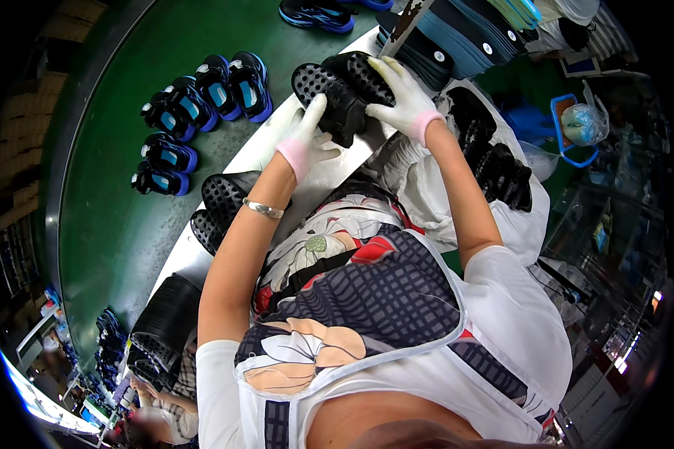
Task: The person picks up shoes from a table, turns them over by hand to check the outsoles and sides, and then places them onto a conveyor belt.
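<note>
My left hand point(307, 141), in a white glove with a pink cuff, is closed on a black perforated shoe form point(318, 84) over the white ledge. Its index finger lies against the form's face; the rest of the grip is partly hidden. My right hand point(406, 101), gloved the same way, grips a second perforated shoe form point(363, 73) at its right edge. The two forms sit side by side, touching, with a black part hanging below them. Another pair of black perforated forms point(225, 202) rests on the ledge beside my left forearm.
Black and blue sneakers point(251, 86) stand in rows on the green belt point(97, 202). Stacked insoles point(457, 37) lie at the far right. A white sack point(427, 187) of black items is by my right arm. More black forms point(165, 314) and another person point(165, 419) are at lower left.
</note>
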`<state>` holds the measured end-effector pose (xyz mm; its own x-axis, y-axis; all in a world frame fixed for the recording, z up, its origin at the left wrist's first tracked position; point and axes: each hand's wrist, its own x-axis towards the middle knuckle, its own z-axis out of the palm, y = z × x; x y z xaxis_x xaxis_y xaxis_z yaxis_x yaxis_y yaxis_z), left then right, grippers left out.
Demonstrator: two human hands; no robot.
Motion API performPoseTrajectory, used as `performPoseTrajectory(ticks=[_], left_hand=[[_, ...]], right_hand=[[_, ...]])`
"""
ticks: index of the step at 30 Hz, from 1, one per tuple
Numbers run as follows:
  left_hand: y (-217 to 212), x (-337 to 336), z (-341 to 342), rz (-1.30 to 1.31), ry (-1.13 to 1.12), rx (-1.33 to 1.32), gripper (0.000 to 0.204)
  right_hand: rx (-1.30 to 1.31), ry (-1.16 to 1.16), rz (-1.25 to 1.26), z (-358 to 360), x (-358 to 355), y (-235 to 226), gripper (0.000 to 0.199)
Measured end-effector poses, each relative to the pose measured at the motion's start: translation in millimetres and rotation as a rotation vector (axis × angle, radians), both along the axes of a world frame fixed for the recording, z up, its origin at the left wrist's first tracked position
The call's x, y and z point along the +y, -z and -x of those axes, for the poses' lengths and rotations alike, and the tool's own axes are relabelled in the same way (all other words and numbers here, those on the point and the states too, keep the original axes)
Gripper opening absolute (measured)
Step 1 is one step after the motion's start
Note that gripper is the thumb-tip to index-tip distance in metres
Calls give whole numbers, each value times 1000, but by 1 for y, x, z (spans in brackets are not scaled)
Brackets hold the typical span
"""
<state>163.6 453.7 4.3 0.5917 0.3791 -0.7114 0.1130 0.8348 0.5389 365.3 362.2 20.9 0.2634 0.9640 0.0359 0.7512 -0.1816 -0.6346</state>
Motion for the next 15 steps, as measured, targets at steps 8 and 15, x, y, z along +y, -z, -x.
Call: performPoseTrajectory(ticks=[8,15], left_hand=[[-21,-9,24,-21,-111,-19,86],[-46,-16,63,-32,-197,-116,74]], right_hand=[[-125,76,-79,1,-19,-15,67],[-274,-205,-141,23,7,-51,41]])
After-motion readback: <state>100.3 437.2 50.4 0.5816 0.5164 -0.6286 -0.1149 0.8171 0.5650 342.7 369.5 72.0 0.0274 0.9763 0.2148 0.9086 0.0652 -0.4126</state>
